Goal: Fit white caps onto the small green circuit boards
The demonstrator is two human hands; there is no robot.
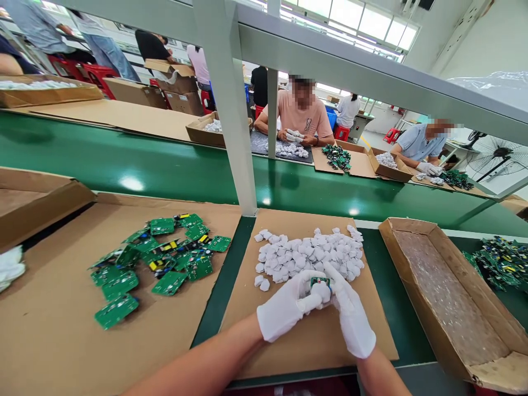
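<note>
Both of my hands wear white gloves and meet around one small green circuit board [320, 281], with a white piece [322, 292] against its near side. My left hand [289, 305] grips it from the left, and my right hand [348, 308] closes on it from the right. The gloves hide most of the board. Just beyond my hands, a heap of small white pieces [305, 254] lies on a cardboard sheet [264, 324]. Left of that, green circuit boards [119, 283] with yellow and blue parts lie scattered on another cardboard sheet [53, 308].
A long cardboard tray [449, 297] stands at right, with more boards [501, 261] beyond it. Another box [37, 203] and a white glove [11, 267] are at left. A metal post [231, 110] rises ahead. Across the green surface [185, 173], people sit working.
</note>
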